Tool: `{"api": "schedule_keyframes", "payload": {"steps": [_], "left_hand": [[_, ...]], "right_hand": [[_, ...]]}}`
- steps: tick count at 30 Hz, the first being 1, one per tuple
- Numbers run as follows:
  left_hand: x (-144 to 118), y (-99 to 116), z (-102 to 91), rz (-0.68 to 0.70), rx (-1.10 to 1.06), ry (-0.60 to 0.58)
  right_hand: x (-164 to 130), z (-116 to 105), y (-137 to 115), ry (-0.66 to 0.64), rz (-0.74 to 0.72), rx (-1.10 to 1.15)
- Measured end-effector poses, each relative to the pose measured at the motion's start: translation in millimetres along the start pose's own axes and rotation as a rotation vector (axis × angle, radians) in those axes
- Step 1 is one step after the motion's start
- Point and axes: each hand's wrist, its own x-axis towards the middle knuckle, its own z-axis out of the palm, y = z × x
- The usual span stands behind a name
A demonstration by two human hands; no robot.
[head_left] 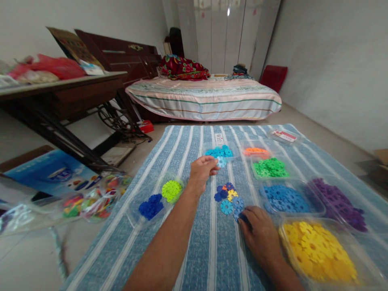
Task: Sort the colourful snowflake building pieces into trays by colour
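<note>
The left hand (202, 169) reaches forward over a blue striped mat (194, 250) on the floor, its thumb and fingers pinched on a light blue snowflake piece (222, 162). That piece sits at the near edge of a clear tray of light blue pieces (219, 152), which lies at about 12 o'clock from the middle of the mat.

The right hand (260, 232) rests palm down on the mat, fingers curled and pressed onto the near edge of a small joined cluster of pieces (228, 198), blue, dark blue and yellow, lying flat at the mat's middle. Whether the fingers actually grip a piece there, I cannot tell.

From the cluster, a tray of yellow-green pieces (171, 190) and a tray of dark blue pieces (150, 206) lie at 9 o'clock, side by side. At 1 o'clock stands a tray of orange pieces (256, 151) with a tray of green pieces (270, 167) just in front of it. At 3 o'clock is a tray of blue pieces (285, 199), with a tray of purple pieces (338, 202) beyond it, and at 4 to 5 o'clock a tray of yellow pieces (321, 252) beside the right wrist.

Off the mat at 9 o'clock lies a clear bag of mixed coloured pieces (91, 200). A bed (206, 97) stands at 12 o'clock beyond the mat, and a dark wooden table (60, 93) at 10 o'clock.
</note>
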Motion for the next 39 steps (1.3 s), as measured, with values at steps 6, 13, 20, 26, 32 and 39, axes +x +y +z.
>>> {"api": "schedule_keyframes", "payload": {"steps": [6,13,20,26,32,39], "left_hand": [[7,-2,4.8,0.016,0.054,-0.014],[-54,-44,1.4,0.072,0.414,-0.180],[-80,-49,5.4,0.193,0.844,-0.251],[-83,-56,5.5,0.209,0.888,-0.258],[-83,-59,6.6,0.198,0.858,-0.243],[-84,-52,6.8,0.157,0.837,-0.240]], "right_hand": [[-2,-2,-1,0.014,0.031,0.000],[-3,3,-4,0.036,0.057,-0.045],[-3,4,-3,0.057,0.105,0.035],[4,-10,-18,0.096,0.079,0.170],[32,-61,-4,0.403,-0.020,-0.134],[36,-64,5,0.417,-0.032,-0.301]]}}
